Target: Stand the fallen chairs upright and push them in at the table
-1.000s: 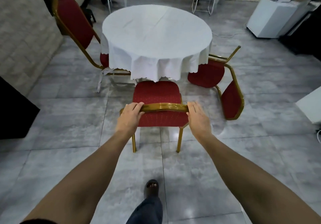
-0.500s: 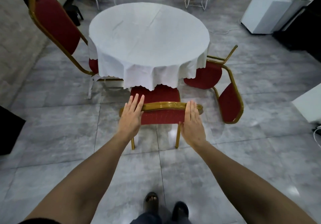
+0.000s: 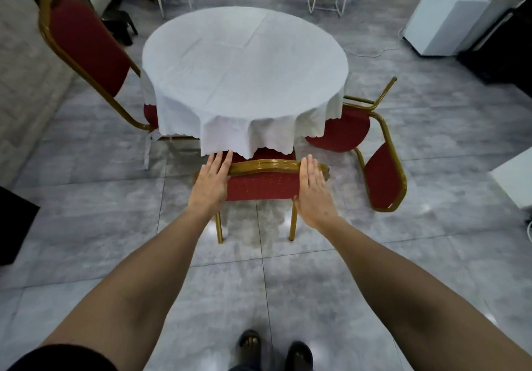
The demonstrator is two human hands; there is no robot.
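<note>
Pressing flat with fingers (image 3: 223, 160) straight and uncurled, the left hand (image 3: 210, 183) and right hand (image 3: 313, 192) lie on the near chair (image 3: 263, 188), upright, seat under the white tabletop (image 3: 244, 62). Right of it, a fallen chair (image 3: 384, 177) lies sideways on the floor (image 3: 86, 198); left, another chair (image 3: 86, 48) stands tucked in.
</note>
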